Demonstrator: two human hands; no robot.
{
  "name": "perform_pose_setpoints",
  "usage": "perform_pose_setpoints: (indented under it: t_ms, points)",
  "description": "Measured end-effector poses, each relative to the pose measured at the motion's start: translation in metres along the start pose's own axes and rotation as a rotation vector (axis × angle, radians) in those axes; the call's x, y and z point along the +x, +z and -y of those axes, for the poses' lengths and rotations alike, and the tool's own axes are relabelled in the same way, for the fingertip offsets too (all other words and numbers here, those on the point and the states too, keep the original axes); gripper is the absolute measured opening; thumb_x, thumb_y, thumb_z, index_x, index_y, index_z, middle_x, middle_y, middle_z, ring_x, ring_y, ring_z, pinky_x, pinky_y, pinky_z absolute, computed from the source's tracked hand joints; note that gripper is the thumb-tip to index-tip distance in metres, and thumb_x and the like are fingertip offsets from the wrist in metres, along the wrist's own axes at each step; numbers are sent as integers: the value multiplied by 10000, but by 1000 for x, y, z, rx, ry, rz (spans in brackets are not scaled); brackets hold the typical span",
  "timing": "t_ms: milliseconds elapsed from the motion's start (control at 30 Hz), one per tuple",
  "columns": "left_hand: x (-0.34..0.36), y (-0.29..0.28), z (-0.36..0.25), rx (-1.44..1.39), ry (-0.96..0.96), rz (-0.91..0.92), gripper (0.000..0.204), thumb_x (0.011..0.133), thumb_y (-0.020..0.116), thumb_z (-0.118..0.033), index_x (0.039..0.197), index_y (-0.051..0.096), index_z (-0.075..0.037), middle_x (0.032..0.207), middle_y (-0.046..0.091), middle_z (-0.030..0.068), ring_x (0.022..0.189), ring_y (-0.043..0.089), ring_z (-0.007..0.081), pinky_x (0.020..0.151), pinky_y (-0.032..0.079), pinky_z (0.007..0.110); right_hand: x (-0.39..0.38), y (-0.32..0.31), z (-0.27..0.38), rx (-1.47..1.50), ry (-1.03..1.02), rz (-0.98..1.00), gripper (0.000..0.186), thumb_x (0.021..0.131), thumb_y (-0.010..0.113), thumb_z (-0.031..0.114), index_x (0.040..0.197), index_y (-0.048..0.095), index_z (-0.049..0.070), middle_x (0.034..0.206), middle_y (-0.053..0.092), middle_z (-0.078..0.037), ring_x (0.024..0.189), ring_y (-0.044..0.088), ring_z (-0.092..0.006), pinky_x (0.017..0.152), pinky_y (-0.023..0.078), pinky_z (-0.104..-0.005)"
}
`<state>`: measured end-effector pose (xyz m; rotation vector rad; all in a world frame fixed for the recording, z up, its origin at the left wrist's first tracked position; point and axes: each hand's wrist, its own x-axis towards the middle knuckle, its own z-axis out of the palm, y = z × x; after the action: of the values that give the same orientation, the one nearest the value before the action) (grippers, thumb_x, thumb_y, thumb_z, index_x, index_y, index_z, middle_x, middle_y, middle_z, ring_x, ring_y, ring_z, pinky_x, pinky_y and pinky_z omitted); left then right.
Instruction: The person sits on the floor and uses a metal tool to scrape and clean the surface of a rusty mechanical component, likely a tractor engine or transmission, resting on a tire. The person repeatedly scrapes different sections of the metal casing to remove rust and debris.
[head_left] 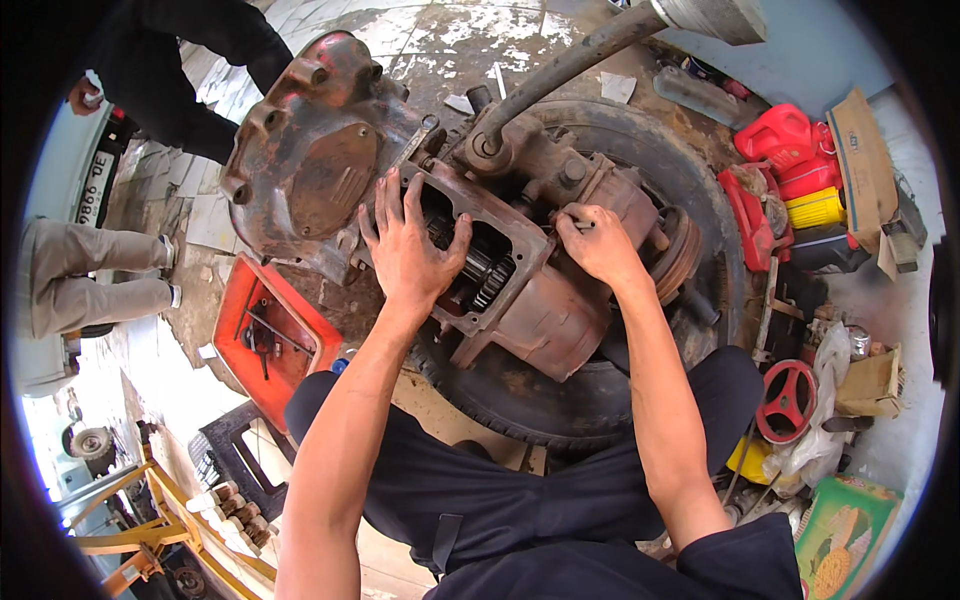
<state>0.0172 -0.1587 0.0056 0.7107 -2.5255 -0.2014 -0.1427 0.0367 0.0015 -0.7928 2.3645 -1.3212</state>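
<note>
A rusty gearbox (552,325) lies across a black tyre (500,400) in front of me, its rectangular top opening showing dark gears (490,275) on a shaft. My left hand (418,255) is open, palm down with fingers spread, resting over the left rim of that opening. On the opening's right, my right hand (597,243) is closed, its fingers curled together beside the housing; what they pinch, if anything, is too small to make out. Just beyond my left fingertips a wrench (412,142) lies on the casing. The large bell housing (310,165) extends to the far left.
A long metal tube (575,70) rises from the gearbox toward the top right. An orange tray (228,320) with tools sits at left. Red containers (785,145), a cardboard box (865,165) and a red handwheel (786,400) line the right wall. Two people (95,270) stand at left.
</note>
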Motion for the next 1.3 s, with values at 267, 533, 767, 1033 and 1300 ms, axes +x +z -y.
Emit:
perform_pose_setpoints:
  t_ms: [267,533,767,1033,1300]
  points:
    - [2,0,-4,3,-3,10,759,861,714,-473,1471,432,-120,1570,383,189,1467,341,381,1207,190,577,10,3,-2,106,-81,105,306,941,602,243,1025,740,-17,712,668,-61,699,637,-123,679,512,-285]
    - [2,1,-4,8,-7,20,745,868,709,-455,1473,442,-113,1573,381,192,1479,327,369,1210,188,567,40,-3,21,205,82,180,311,943,600,260,986,733,-18,706,704,-58,591,630,-132,582,514,-279]
    - [-1,0,1,21,-2,33,775,847,708,-489,1462,436,-103,1574,370,192,1474,328,380,1211,175,576,11,-2,4,90,340,15,329,932,573,262,929,714,-35,697,721,-102,572,645,-149,563,521,-317]
    - [1,0,1,17,10,18,780,842,716,-485,1465,428,-115,1569,375,188,1470,335,370,1209,180,575,-1,3,9,-86,329,-134,292,925,594,217,897,719,-46,749,739,-173,616,701,-257,609,557,-375]
    - [1,3,-1,16,3,17,780,838,720,-480,1465,430,-116,1570,377,179,1471,334,364,1210,181,576,-6,15,6,398,331,-172,284,939,592,225,909,734,-18,691,726,-97,575,655,-128,551,519,-308]
